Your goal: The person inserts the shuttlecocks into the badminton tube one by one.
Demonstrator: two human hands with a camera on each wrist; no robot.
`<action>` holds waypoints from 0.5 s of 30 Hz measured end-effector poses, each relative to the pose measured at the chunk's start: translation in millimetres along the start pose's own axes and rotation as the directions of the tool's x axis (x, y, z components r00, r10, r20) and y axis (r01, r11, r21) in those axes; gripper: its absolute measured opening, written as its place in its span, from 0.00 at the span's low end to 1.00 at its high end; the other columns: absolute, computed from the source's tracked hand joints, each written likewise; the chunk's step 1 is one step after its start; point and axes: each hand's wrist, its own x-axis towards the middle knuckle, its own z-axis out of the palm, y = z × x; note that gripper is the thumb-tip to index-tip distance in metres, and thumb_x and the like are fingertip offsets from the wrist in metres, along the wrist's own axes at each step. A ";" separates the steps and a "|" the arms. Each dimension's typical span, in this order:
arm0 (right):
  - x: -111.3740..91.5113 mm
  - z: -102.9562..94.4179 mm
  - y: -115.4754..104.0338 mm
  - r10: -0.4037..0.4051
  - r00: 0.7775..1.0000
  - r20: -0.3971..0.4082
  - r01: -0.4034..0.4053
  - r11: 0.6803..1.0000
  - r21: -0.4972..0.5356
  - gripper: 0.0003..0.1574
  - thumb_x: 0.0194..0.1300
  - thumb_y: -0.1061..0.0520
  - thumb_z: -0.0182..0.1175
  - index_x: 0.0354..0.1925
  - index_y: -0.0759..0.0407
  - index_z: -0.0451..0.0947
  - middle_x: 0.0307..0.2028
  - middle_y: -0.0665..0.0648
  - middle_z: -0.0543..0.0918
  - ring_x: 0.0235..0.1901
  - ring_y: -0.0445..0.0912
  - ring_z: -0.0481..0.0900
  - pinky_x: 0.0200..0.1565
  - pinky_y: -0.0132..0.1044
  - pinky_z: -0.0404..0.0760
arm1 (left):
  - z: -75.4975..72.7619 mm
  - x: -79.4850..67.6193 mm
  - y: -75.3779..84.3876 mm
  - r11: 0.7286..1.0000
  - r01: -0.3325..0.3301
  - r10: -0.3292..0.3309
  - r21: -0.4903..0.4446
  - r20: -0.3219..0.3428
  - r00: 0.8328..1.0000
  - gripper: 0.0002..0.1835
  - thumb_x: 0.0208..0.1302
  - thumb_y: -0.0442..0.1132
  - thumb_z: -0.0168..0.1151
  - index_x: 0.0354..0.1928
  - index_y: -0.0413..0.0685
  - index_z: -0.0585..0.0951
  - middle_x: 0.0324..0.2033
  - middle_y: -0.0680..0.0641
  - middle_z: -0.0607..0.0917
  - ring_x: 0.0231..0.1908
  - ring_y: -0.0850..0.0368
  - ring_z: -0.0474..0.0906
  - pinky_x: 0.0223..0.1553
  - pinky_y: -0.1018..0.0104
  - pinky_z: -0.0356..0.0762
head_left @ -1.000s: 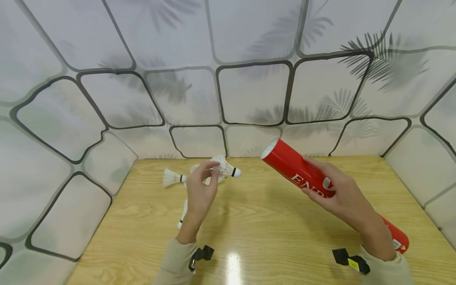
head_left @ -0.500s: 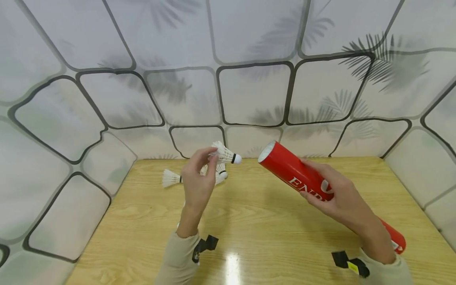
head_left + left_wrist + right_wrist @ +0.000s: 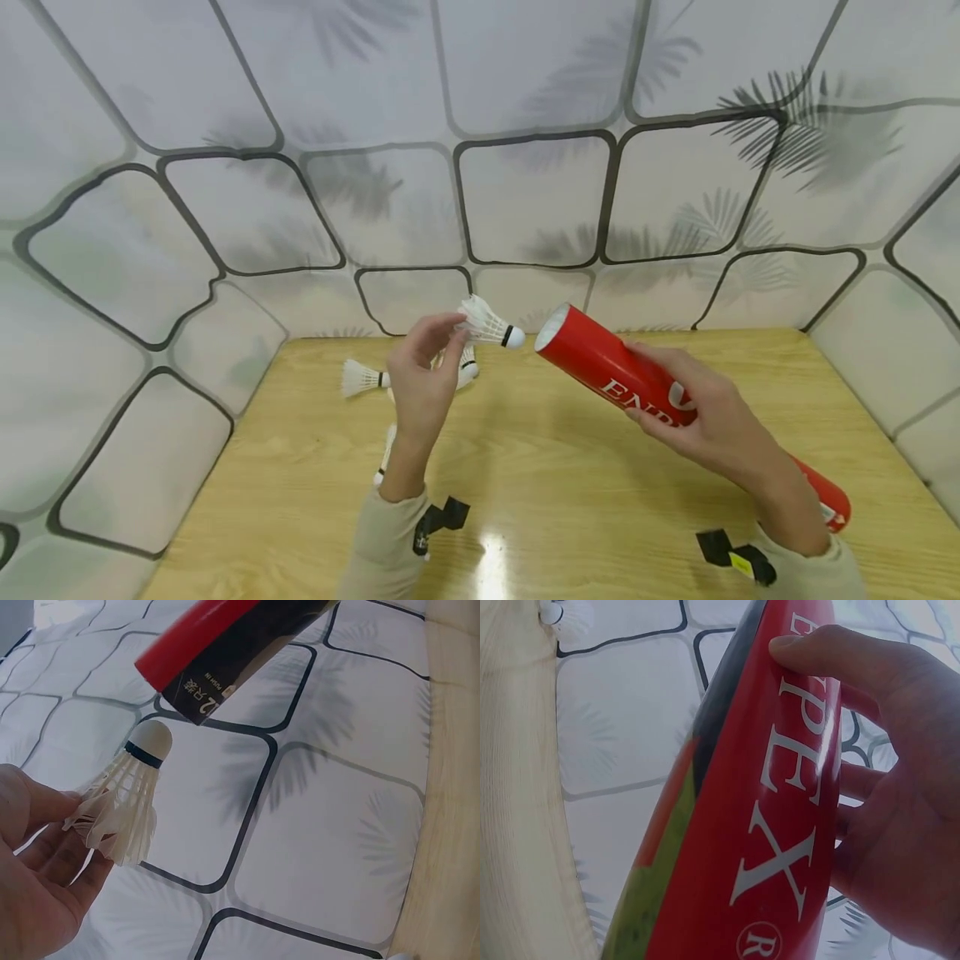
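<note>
My left hand point(image 3: 426, 379) pinches a white shuttlecock point(image 3: 491, 323) by its feathers, its cork end facing right. Just across a small gap is the open mouth of a red tube point(image 3: 600, 358), tilted with that mouth up and to the left. Around the tube's lower part, my right hand point(image 3: 712, 417) keeps a grip with thumb and fingers. From the left wrist view, the shuttlecock point(image 3: 127, 795) sits below the tube's end point(image 3: 202, 660), apart from it. White letters run along the tube point(image 3: 780, 787) in the right wrist view. The inside of the tube is mostly hidden.
Several shuttlecocks lie on the wooden table point(image 3: 540, 483): one at the left point(image 3: 363, 377), one by the left wrist point(image 3: 386, 454), others partly behind the left hand. A second red tube point(image 3: 823, 496) lies beyond the right forearm. A patterned cloth wall point(image 3: 536, 200) closes the back.
My left hand has lifted the shuttlecock off the group and brought it right, nearer the tube's mouth. The tube in my right hand has shifted slightly left and down.
</note>
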 end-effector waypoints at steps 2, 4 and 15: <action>0.3 1.2 -1.2 -0.007 1.000 0.008 0.007 1.000 0.003 0.55 0.52 0.64 0.79 0.74 0.45 0.67 0.60 0.54 0.78 0.48 0.47 0.77 0.30 0.31 0.83 | 0.4 -2.7 0.5 1.000 -0.004 0.004 0.004 0.010 1.000 0.08 0.66 0.24 0.66 0.46 0.32 0.85 0.36 0.36 0.87 0.36 0.54 0.83 0.45 0.65 0.85; 0.8 2.6 -2.5 -0.010 1.000 0.014 0.010 1.000 0.009 0.55 0.52 0.64 0.79 0.74 0.45 0.67 0.60 0.54 0.78 0.48 0.47 0.77 0.30 0.31 0.83 | 0.7 -3.9 0.9 1.000 -0.008 0.008 0.002 0.017 1.000 0.08 0.66 0.24 0.66 0.46 0.32 0.85 0.36 0.36 0.87 0.37 0.54 0.83 0.45 0.65 0.85; 2.8 10.7 -6.7 -0.005 0.999 0.054 0.004 1.000 0.022 0.53 0.54 0.63 0.79 0.74 0.45 0.68 0.62 0.55 0.77 0.51 0.50 0.77 0.32 0.31 0.84 | 4.6 -5.1 5.8 0.999 -0.009 0.010 -0.042 0.014 1.000 0.08 0.63 0.20 0.65 0.44 0.29 0.84 0.38 0.34 0.87 0.38 0.58 0.84 0.46 0.64 0.84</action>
